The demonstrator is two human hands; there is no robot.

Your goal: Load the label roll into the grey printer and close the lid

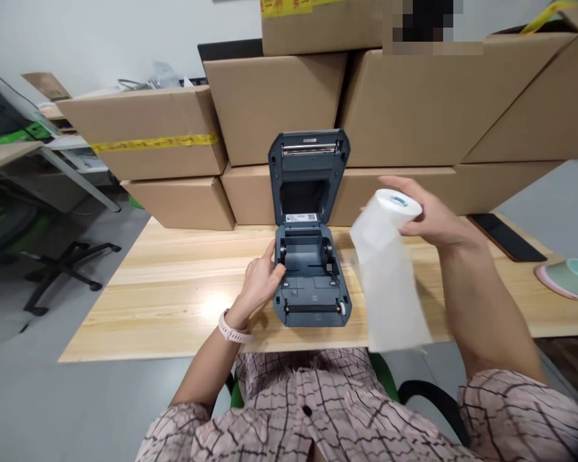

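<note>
A dark grey label printer (308,289) stands on the wooden table with its lid (309,173) raised, leaning back toward the boxes. Its roll bay shows two round holders and no roll between them. My left hand (262,276) rests against the printer's left side, the thumb over the rim and the fingers partly hidden along the wall. To the right of the printer, my right hand (426,212) grips a roll of white labels (385,221) above the table. A long loose strip (395,301) hangs from the roll down past the table's front edge.
Stacked cardboard boxes (279,109) wall off the back of the table (173,289). At the right lie a dark phone (505,236) and a pink-and-green round object (568,279). An office chair (67,269) stands on the floor at left.
</note>
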